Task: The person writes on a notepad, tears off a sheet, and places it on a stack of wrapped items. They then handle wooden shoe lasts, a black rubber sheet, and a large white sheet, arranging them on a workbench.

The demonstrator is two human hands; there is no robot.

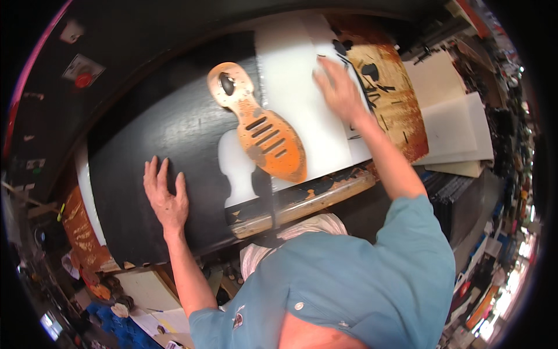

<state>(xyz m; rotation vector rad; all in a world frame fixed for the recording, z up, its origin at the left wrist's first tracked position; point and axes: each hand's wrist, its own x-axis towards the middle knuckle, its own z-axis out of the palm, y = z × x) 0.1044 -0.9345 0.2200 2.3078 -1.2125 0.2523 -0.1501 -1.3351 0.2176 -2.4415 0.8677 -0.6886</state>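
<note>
An orange sole-shaped plate [273, 142], with slots across its wide part and a hole in its paler narrow end, lies across the seam of a black sheet [157, 134] and a white board [290, 64]. Beside it, a similarly shaped cut-out [235, 163] in the black sheet shows white beneath. My left hand [167, 195] rests on the black sheet with fingers spread, holding nothing. Over the white board's right part is my right hand [340, 90], slightly blurred, fingers stretched out and nothing seen in them. Black cut pieces [369, 72] lie just beyond it.
A dark machine body with a red button [83, 79] stands along the far left. The worn brown board [401, 87] extends at the right, beside stacked pale sheets [456, 128]. A scuffed rounded bar [308, 206] runs along the front edge. Papers [163, 326] lie at lower left.
</note>
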